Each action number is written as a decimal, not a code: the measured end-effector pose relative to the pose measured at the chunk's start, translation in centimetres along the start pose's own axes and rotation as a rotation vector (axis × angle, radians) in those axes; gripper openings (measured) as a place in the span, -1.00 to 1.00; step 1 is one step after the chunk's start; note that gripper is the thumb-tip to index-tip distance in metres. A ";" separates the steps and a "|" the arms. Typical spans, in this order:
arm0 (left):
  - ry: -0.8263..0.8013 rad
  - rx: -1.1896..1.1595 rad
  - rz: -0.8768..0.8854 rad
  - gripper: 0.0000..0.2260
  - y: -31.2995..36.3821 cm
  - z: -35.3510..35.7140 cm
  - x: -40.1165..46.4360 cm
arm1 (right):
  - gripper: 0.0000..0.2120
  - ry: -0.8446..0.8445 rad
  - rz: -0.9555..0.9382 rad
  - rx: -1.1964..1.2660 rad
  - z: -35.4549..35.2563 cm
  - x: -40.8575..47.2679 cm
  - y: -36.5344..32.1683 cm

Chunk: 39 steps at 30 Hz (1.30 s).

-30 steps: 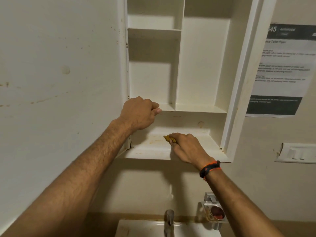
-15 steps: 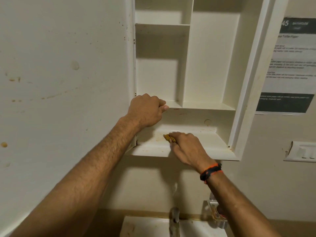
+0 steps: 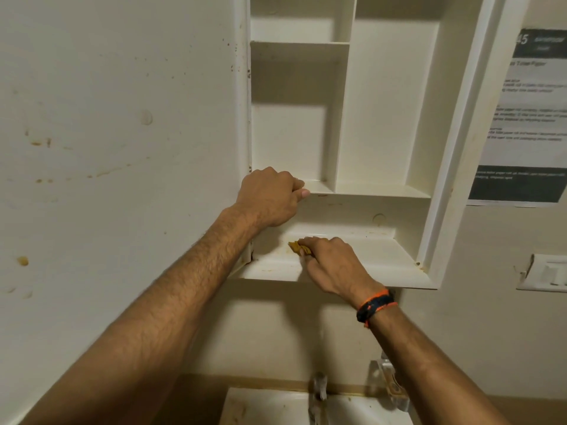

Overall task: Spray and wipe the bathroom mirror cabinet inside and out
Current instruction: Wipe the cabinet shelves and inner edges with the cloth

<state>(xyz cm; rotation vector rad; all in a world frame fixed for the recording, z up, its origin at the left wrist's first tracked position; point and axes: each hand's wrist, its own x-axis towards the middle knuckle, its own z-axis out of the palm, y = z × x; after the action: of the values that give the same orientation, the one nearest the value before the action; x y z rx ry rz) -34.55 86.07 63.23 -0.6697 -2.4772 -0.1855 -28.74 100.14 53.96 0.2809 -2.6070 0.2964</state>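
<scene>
One small yellow cloth (image 3: 297, 247), soft and light, pinched under right hand (image 3: 333, 265) on cabinet (image 3: 383, 124) bottom shelf (image 3: 377, 256), near left edge. Left hand (image 3: 270, 197) curled over middle shelf edge. Best gripped bunched.

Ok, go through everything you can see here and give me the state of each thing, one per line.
cabinet: open, shelves bare
bottom shelf: stained, being wiped
yellow cloth: pressed on the bottom shelf
right hand: holds the cloth
left hand: curled on the middle shelf edge
tap: no water seen
</scene>
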 end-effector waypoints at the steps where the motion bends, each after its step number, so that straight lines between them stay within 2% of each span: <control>1: -0.012 -0.002 -0.004 -0.62 0.0 -0.1 0.0 | -0.74 -0.040 0.007 0.009 0.0 0.7 0.0; 4: -0.048 -0.016 -0.020 -0.63 0.0 -0.4 0.0 | -0.78 -0.101 0.047 0.014 0.4 2.6 -0.5; 7: -0.107 -0.035 -0.033 -0.62 0.0 -1.0 0.1 | -0.78 -0.074 0.057 -0.028 1.0 2.6 -1.0; 13: -0.415 -0.047 0.047 -0.60 -0.2 -3.8 1.6 | -0.71 0.075 -0.060 0.014 1.4 -0.8 -1.8; 17: -0.520 0.021 0.099 -0.58 -0.1 -5.2 2.2 | -0.77 -0.047 -0.020 0.028 1.1 1.8 -1.7; 21: -0.526 0.002 0.091 -0.58 -0.1 -5.3 2.3 | -0.77 -0.109 0.040 0.007 1.8 4.2 -2.5; 24: -0.518 -0.010 0.087 -0.59 -0.1 -5.2 2.2 | -0.73 -0.045 0.006 0.002 2.2 3.1 -2.9; 28: -0.522 -0.027 0.074 -0.58 -0.2 -5.1 2.2 | -0.78 0.076 -0.101 0.033 2.8 0.9 -3.0; 35: -0.527 -0.030 0.067 -0.58 -0.1 -5.0 2.3 | -0.75 -0.096 -0.026 0.051 2.8 4.9 -4.0; 39: -0.520 -0.040 0.062 -0.58 -0.1 -5.0 2.3 | -0.72 -0.044 -0.042 0.050 3.2 4.0 -4.5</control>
<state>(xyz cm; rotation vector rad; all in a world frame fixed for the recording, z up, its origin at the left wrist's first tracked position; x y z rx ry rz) -33.81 85.63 68.69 -0.9031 -2.9449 -0.0379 -32.48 94.39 53.97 0.3625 -2.6358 0.3455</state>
